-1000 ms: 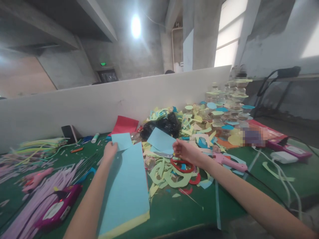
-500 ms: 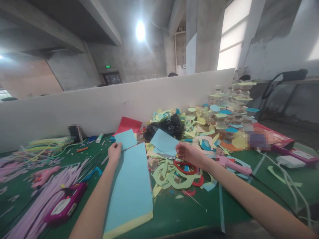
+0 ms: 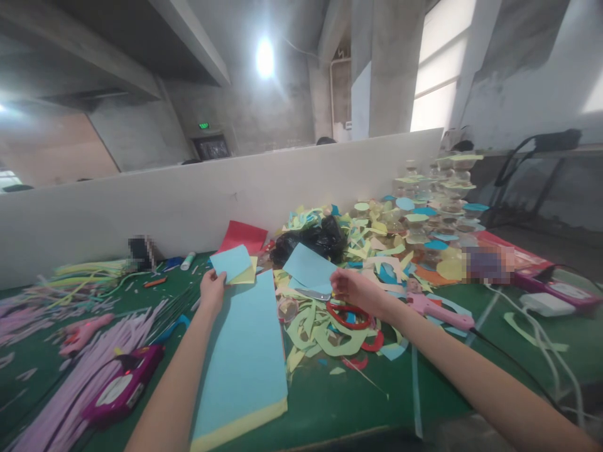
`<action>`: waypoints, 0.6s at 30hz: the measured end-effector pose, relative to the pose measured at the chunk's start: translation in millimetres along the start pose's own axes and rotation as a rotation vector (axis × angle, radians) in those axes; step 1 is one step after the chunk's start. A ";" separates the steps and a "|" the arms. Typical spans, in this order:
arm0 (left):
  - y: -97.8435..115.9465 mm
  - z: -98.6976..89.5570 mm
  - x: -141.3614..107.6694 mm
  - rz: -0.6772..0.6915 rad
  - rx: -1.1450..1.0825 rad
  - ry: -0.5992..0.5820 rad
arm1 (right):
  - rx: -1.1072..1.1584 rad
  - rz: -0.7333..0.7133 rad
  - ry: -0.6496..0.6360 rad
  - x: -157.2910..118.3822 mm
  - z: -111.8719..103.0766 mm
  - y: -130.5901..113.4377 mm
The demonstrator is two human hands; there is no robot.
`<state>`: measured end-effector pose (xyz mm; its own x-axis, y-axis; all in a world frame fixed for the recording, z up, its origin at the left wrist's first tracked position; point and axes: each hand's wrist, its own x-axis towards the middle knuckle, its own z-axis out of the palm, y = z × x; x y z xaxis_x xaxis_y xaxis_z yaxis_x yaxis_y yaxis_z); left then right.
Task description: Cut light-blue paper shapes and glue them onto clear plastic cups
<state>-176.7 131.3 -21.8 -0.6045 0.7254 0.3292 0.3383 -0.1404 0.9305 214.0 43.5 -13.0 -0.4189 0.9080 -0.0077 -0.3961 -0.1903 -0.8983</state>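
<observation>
My left hand (image 3: 213,290) pinches a small light-blue paper piece (image 3: 230,263) between thumb and fingers. Under that piece a yellow paper piece (image 3: 249,274) shows, tilted to a different angle. Both are above the top end of a long stack of light-blue sheets (image 3: 242,351) with a yellow sheet along its lower edge. My right hand (image 3: 355,292) hovers with loosely bent fingers by the right corner of a blue paper square (image 3: 308,263). Red-handled scissors (image 3: 348,317) lie below that hand on the scraps, blades pointing left; whether the fingers touch them is hidden.
Paper offcuts (image 3: 325,336) and a black plastic bag (image 3: 313,242) fill the middle. Stacked clear cups with paper discs (image 3: 452,201) stand far right. A pink glue gun (image 3: 438,311) trails a cord. Lilac strips (image 3: 113,364) and a purple device (image 3: 125,383) lie left.
My left hand has shifted slightly left with the small blue piece, turning it and uncovering more of the yellow piece beneath. My right hand stays almost still.
</observation>
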 end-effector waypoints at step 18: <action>-14.6 -5.2 5.5 -0.020 0.178 0.088 | -0.139 0.018 0.040 -0.3 3.6 1.3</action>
<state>-188.7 133.8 -32.8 -0.6700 0.6644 0.3313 0.4433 0.0001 0.8964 210.7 41.6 -12.5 -0.3913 0.9194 -0.0396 -0.2703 -0.1560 -0.9501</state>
